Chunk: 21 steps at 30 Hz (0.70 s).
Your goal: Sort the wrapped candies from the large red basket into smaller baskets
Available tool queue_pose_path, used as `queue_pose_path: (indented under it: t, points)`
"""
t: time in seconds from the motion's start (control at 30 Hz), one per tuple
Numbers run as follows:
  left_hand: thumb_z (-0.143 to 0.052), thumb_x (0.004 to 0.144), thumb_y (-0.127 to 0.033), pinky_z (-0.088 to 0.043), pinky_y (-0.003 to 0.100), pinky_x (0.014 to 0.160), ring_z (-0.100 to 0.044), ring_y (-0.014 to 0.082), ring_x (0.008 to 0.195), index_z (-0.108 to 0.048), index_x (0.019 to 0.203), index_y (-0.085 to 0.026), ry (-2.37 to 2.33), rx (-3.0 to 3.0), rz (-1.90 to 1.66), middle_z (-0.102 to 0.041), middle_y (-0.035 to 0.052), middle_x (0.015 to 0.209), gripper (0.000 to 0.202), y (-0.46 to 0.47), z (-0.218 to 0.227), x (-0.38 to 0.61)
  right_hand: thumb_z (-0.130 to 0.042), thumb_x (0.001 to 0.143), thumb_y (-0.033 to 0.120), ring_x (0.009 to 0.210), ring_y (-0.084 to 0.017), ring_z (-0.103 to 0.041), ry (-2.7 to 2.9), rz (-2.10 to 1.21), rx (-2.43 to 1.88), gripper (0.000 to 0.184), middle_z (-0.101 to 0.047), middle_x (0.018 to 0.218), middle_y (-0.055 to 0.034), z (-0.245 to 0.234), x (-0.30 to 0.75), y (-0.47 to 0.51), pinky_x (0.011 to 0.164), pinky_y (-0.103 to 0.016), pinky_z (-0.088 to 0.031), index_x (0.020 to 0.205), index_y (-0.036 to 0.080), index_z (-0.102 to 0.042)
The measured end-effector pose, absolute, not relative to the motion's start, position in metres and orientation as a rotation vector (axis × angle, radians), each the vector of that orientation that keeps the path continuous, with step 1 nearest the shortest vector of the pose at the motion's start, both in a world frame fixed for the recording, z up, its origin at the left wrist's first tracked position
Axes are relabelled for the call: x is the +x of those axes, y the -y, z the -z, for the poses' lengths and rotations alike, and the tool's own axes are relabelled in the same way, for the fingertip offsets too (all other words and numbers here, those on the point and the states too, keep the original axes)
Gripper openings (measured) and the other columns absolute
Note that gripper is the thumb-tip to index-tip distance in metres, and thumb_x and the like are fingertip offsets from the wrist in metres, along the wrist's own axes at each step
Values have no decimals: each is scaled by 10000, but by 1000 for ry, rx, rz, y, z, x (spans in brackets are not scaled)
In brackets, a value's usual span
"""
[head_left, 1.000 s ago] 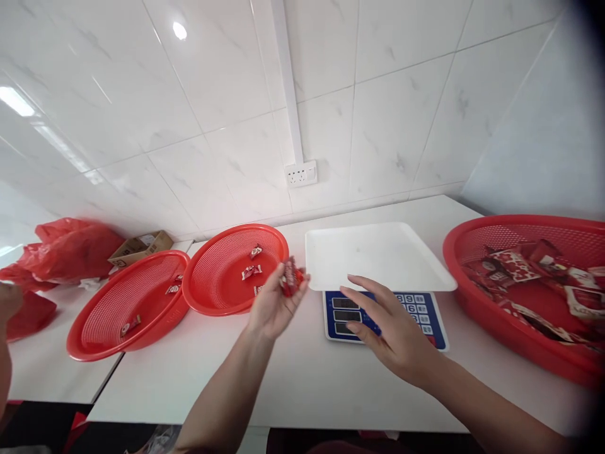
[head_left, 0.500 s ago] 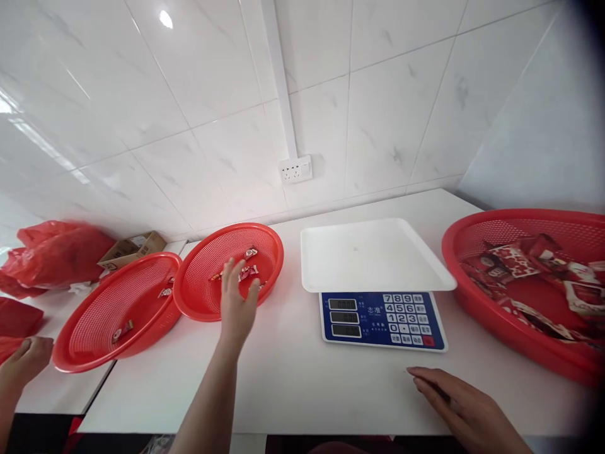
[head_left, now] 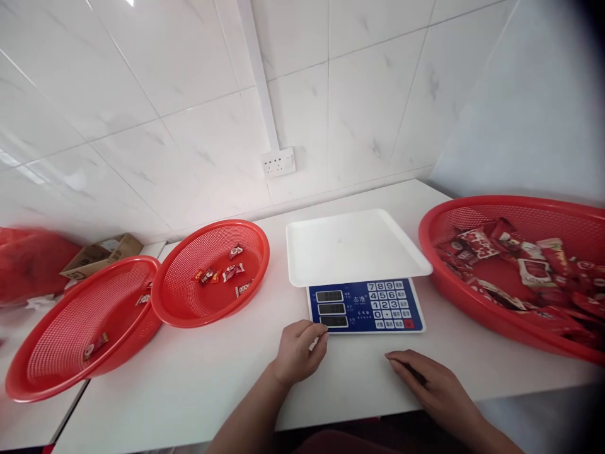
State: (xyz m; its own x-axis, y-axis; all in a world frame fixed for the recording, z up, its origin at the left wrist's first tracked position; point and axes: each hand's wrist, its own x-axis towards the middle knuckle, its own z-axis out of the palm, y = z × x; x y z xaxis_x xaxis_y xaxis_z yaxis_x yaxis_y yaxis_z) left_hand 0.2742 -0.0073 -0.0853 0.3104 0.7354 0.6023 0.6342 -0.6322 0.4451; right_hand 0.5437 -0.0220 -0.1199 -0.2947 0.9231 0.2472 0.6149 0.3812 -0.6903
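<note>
My left hand (head_left: 302, 352) is loosely closed at the lower left corner of the scale (head_left: 363, 306), thumb and forefinger meeting, with a small pale gap between them. No item shows in it, though its palm is turned away. My right hand (head_left: 428, 381) rests low over the table just in front of the scale's keypad. Its fingers are together with the thumb against them, and I see nothing in them. The scale has a blue panel with three displays and a bare white tray (head_left: 354, 246) on top.
A red basket (head_left: 212, 315) left of the scale holds several wrapped candies (head_left: 233, 271). Another red basket (head_left: 40, 392) overlaps it farther left. At right, a large red basket (head_left: 472, 309) holds many red packets. Behind are a cardboard box (head_left: 101, 255) and red bag (head_left: 33, 258).
My left hand has moved right from above the middle basket to the scale's corner, its spread fingers now curled. My right hand keeps its pose. Another person's hand at far left is gone from view.
</note>
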Motion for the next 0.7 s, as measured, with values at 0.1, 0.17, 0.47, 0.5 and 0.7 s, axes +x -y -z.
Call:
queue_pose_path:
  t: [0.1,0.17,0.47,0.5,0.7]
  points:
    - [-518,855,-176,-441,206,509,-545,104,526,-602,868,-184,-1270,2382,-1179,-621,16,637,85,4,92,275,-449,900,447,743,-162,-698,2009,-592,-1329,321,-731,843,-19,121,542,22,663,-245,-579,890,249,-701]
    - [-512,857,-186,-429,201,502,-531,99,520,-601,830,-185,-1287,2331,-1169,-611,14,626,93,3,94,273,-446,900,449,745,-167,-699,2000,-560,-1348,326,-732,848,-24,124,541,22,666,-252,-580,896,246,-702]
    - [-502,856,-242,-405,211,500,-502,105,527,-605,732,-192,-1369,2050,-1144,-601,19,617,168,1,91,271,-462,894,443,748,-175,-699,2023,-527,-1378,312,-733,853,-26,126,539,22,667,-261,-580,897,244,-703]
    - [-505,856,-256,-406,216,505,-501,107,532,-605,722,-193,-1374,2005,-1142,-600,20,620,179,1,91,271,-462,894,442,749,-177,-699,2023,-531,-1384,313,-733,855,-28,125,539,22,667,-265,-580,897,242,-702]
    - [-494,871,-377,-405,236,527,-481,115,542,-580,677,-187,-1454,1642,-1216,-559,6,599,285,-3,93,270,-450,898,431,743,-179,-695,1998,-539,-1383,313,-730,849,-31,121,537,22,659,-274,-575,893,239,-697]
